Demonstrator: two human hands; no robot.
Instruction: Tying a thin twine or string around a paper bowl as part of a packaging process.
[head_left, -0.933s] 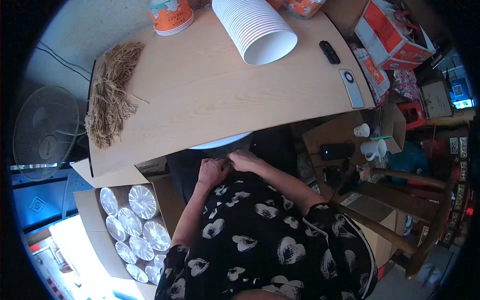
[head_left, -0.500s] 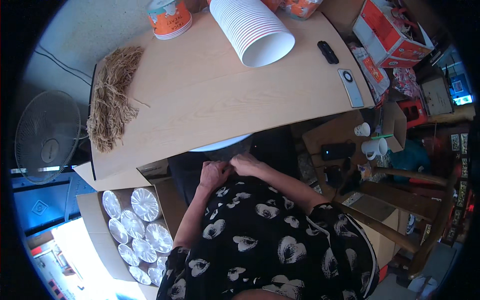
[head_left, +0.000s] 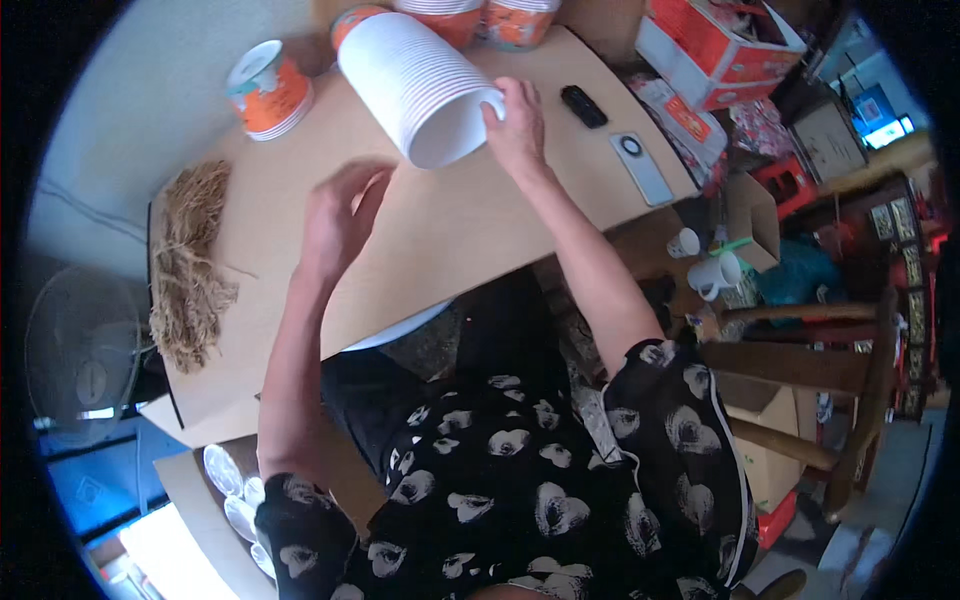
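Note:
A long stack of white paper cups (head_left: 415, 85) lies on its side on the wooden table (head_left: 450, 230), open end toward me. My right hand (head_left: 517, 125) grips the rim of the outermost cup at the stack's open end. My left hand (head_left: 340, 215) hovers over the table left of the stack, fingers apart, holding nothing.
An orange printed tub (head_left: 268, 88) stands at the table's far left, more orange tubs (head_left: 480, 18) behind the stack. A heap of dry straw (head_left: 188, 270) lies on the left edge. A black remote (head_left: 583, 105) and a grey device (head_left: 642, 168) lie at right. A box of lids (head_left: 235, 495) sits below.
Both hands have risen from my lap below the table edge. The right one has reached the cup stack's rim; the left is raised over the table. The view has tilted down.

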